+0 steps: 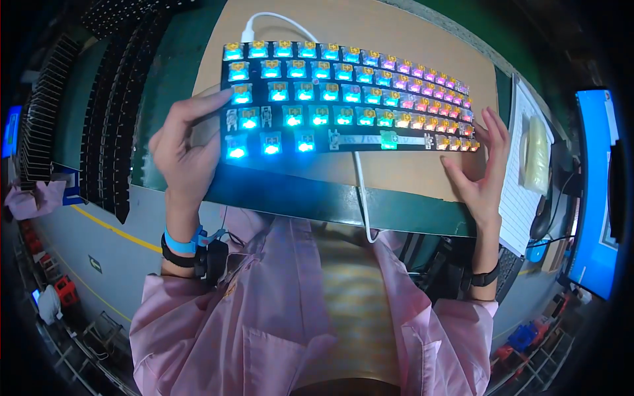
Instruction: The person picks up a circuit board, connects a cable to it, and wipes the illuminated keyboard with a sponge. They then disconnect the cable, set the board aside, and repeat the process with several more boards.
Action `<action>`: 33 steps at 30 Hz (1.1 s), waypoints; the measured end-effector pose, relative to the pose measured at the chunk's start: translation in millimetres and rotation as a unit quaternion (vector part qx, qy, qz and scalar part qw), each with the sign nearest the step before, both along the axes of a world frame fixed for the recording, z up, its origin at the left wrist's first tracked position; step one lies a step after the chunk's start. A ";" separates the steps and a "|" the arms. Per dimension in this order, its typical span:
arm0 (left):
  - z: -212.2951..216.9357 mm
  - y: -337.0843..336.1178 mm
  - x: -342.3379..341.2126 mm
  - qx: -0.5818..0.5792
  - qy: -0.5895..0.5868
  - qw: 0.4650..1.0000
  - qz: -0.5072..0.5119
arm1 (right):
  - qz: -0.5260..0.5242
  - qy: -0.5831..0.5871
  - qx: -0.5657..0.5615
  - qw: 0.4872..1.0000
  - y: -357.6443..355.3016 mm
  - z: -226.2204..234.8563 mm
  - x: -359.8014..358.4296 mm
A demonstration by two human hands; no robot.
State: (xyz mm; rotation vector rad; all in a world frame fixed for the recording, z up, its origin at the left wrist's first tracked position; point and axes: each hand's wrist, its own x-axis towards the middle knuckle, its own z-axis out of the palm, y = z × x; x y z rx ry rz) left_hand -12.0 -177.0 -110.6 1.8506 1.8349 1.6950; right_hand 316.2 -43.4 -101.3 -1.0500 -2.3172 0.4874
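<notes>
A keyboard without keycaps (343,99) is tilted above a brown cardboard sheet. Its exposed switches are lit, running from cyan and blue on the left to pink, red and orange on the right. My left hand (188,148) grips its left end, with the index finger on the edge by the third row and the thumb lower down. At the right end is my right hand (481,168), fingers spread along the side and thumb apart just below the lower corner. Whether its fingertips press on the board is hard to tell. A white cable (277,16) plugs into the top left edge.
The cardboard sheet (416,175) covers a green mat (422,214). Another white cable (362,198) hangs over the front edge. Right of it lie lined paper (518,204), a pale wrapped roll (537,155) and a monitor (594,198). Black slotted racks (109,125) stand left.
</notes>
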 end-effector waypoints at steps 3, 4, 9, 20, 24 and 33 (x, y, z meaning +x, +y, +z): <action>17.4 6.2 -7.1 0.092 0.089 0.990 -0.054 | -0.032 0.041 0.052 0.997 0.7 -5.6 3.0; 25.2 9.4 -8.5 0.138 0.132 0.979 -0.077 | -0.042 0.042 0.055 0.997 4.0 -4.1 4.4; 67.6 27.8 -6.3 0.055 0.002 0.997 -0.061 | -0.076 0.256 0.063 0.962 29.7 39.7 3.4; 31.3 91.1 -17.4 -0.440 0.061 0.896 -0.032 | -0.148 -0.018 0.084 0.985 96.0 -4.4 -4.0; 49.8 95.3 5.9 -0.212 0.393 0.895 0.017 | -0.166 -0.090 0.078 0.979 61.9 39.9 -19.6; 59.6 118.6 23.7 -0.187 0.398 0.869 -0.228 | -0.137 0.094 0.255 0.953 -20.3 30.2 -15.5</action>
